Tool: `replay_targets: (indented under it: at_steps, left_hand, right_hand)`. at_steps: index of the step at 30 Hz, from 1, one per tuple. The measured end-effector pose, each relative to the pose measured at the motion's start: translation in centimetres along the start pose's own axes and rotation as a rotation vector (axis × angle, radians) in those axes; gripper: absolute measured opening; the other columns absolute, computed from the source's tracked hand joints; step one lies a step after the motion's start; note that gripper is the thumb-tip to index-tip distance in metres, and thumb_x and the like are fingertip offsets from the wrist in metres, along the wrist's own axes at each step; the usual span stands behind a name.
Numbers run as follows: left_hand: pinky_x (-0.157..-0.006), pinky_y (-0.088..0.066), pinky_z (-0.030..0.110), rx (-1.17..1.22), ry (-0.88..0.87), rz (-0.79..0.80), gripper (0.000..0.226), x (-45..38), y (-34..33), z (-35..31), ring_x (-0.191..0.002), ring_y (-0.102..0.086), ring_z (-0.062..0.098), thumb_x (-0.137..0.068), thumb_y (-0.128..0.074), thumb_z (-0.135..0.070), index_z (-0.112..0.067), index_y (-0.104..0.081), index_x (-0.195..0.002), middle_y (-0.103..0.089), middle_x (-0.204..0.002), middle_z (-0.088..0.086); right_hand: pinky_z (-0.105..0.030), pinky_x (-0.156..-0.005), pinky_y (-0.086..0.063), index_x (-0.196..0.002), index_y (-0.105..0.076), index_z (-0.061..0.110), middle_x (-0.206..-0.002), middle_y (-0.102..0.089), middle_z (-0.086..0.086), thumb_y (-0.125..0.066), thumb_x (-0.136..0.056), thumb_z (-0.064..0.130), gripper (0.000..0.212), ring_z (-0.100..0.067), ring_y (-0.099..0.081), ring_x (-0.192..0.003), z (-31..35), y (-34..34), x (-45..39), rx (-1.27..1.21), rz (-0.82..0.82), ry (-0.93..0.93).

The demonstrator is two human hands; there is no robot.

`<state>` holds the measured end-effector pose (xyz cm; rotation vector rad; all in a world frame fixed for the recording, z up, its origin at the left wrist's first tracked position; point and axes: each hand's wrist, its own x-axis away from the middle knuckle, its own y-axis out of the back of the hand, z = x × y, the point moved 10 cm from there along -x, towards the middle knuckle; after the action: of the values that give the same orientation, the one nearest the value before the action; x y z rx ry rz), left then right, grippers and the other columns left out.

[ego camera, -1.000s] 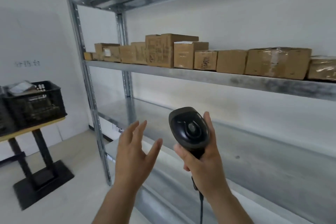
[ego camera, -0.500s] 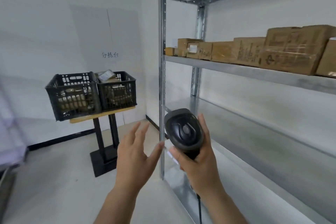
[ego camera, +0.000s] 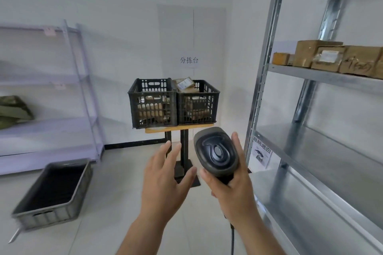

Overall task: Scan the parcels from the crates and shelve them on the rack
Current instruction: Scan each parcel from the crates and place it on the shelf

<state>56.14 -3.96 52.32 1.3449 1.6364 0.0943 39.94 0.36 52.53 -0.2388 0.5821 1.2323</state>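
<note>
Two hands raised in the near centre, one holding a scanner, facing two crates on a stand.

The right hand (ego camera: 232, 186) grips the handle of a black barcode scanner (ego camera: 216, 152), fingers and thumb curled round it, head upright, its cable (ego camera: 232, 240) dropping below the wrist. The left hand (ego camera: 164, 180) hovers just beside it, holding nothing, fingers straight and slightly spread, thumb out toward the scanner. Farther off, two black crates (ego camera: 153, 103) sit side by side, touching, on a wooden-topped stand (ego camera: 182, 147); parcels (ego camera: 184, 84) show in both (the count inside cannot be told). On the right, the metal rack (ego camera: 267, 72) carries four brown boxes (ego camera: 310, 53) in view on one shelf. One grey bin (ego camera: 51, 192) lies on the floor at near left.
</note>
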Motion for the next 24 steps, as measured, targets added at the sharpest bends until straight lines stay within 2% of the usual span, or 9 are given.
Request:
replay_targets:
  at_steps: [3, 6, 7, 9, 11, 14, 16, 22, 24]
  left_hand:
    - [-0.106, -0.033, 0.041, -0.035, 0.021, 0.005, 0.072, -1.5, -0.3, 1.8, -0.131, -0.045, 0.027, -0.08, -0.041, -0.065, -0.022, -0.053, -0.136, -0.048, -0.144, 0.005]
    - [-0.107, -0.031, 0.04, -0.067, 0.007, 0.003, 0.072, -3.5, -1.3, 3.2, -0.133, -0.044, 0.026, -0.081, -0.039, -0.065, -0.021, -0.053, -0.136, -0.048, -0.144, 0.005]
    - [-0.107, -0.029, 0.039, -0.071, 0.009, 0.003, 0.072, -4.3, -1.9, 3.8, -0.134, -0.043, 0.025, -0.081, -0.038, -0.066, -0.022, -0.053, -0.136, -0.047, -0.145, 0.004]
    - [-0.109, -0.025, 0.035, -0.065, 0.024, 0.006, 0.075, -6.2, -3.5, 5.0, -0.137, -0.039, 0.022, -0.08, -0.036, -0.068, -0.024, -0.051, -0.138, -0.043, -0.148, 0.001]
    - [-0.111, -0.025, 0.036, -0.071, 0.013, 0.019, 0.076, -8.4, -5.8, 6.0, -0.138, -0.036, 0.021, -0.079, -0.035, -0.069, -0.025, -0.049, -0.139, -0.042, -0.149, 0.0]
    - [-0.111, -0.034, 0.045, -0.081, -0.03, 0.053, 0.075, -12.5, -9.3, 6.5, -0.137, -0.039, 0.022, -0.081, -0.036, -0.068, -0.021, -0.051, -0.138, -0.047, -0.145, 0.0]
    - [-0.109, -0.037, 0.045, -0.07, -0.057, 0.038, 0.072, -15.6, -11.2, 6.5, -0.134, -0.043, 0.023, -0.082, -0.039, -0.065, -0.019, -0.055, -0.134, -0.051, -0.141, 0.003]
    - [-0.11, -0.027, 0.036, -0.051, -0.043, 0.044, 0.078, -25.1, -17.7, 6.9, -0.136, -0.039, 0.022, -0.08, -0.034, -0.068, -0.021, -0.049, -0.14, -0.044, -0.147, 0.002]
    - [-0.111, -0.023, 0.033, -0.042, -0.012, 0.042, 0.081, -27.4, -19.0, 8.2, -0.139, -0.035, 0.019, -0.078, -0.031, -0.07, -0.022, -0.046, -0.142, -0.04, -0.149, -0.001]
  right_hand:
    - [-0.04, -0.084, -0.056, -0.134, -0.012, 0.076, -0.118, -0.057, 0.041, -0.077, -0.07, 0.044, 0.097, -0.002, -0.063, -0.092, -0.8, -1.9, -1.9, -0.031, 0.015, -0.004]
    - [-0.046, -0.092, -0.056, -0.14, -0.012, 0.057, -0.115, -0.054, 0.048, -0.081, -0.08, 0.019, 0.099, 0.01, -0.058, -0.11, -2.2, -3.5, -4.2, -0.068, 0.053, -0.001]
    - [-0.04, -0.094, -0.055, -0.142, -0.013, 0.052, -0.114, -0.052, 0.051, -0.079, -0.081, 0.011, 0.099, 0.015, -0.054, -0.113, -2.9, -3.9, -5.1, -0.077, 0.064, -0.002]
    - [-0.013, -0.092, -0.048, -0.145, -0.014, 0.042, -0.112, -0.052, 0.053, -0.077, -0.08, 0.003, 0.099, 0.021, -0.05, -0.113, -4.6, -4.4, -7.2, -0.083, 0.077, -0.001]
    - [0.0, -0.087, -0.039, -0.144, -0.014, 0.039, -0.112, -0.05, 0.054, -0.077, -0.08, 0.001, 0.098, 0.024, -0.049, -0.112, -6.5, -4.5, -9.4, -0.079, 0.082, -0.008]
    - [0.001, -0.088, -0.037, -0.145, -0.013, 0.038, -0.112, -0.048, 0.056, -0.077, -0.081, 0.003, 0.097, 0.025, -0.048, -0.113, -9.0, -3.8, -13.3, -0.063, 0.066, -0.005]
    - [0.0, -0.088, -0.037, -0.147, -0.012, 0.039, -0.113, -0.05, 0.054, -0.077, -0.082, 0.006, 0.097, 0.023, -0.049, -0.113, -10.4, -3.0, -16.1, -0.036, 0.053, -0.003]
    - [0.003, -0.086, -0.036, -0.139, -0.01, 0.051, -0.109, -0.051, 0.054, -0.077, -0.083, 0.008, 0.097, 0.025, -0.049, -0.111, -14.6, -0.4, -26.3, -0.01, 0.015, -0.007]
    - [-0.002, -0.09, -0.039, -0.14, -0.01, 0.054, -0.111, -0.053, 0.051, -0.079, -0.082, 0.015, 0.098, 0.02, -0.053, -0.109, -15.9, -0.6, -29.3, -0.01, 0.017, 0.02]
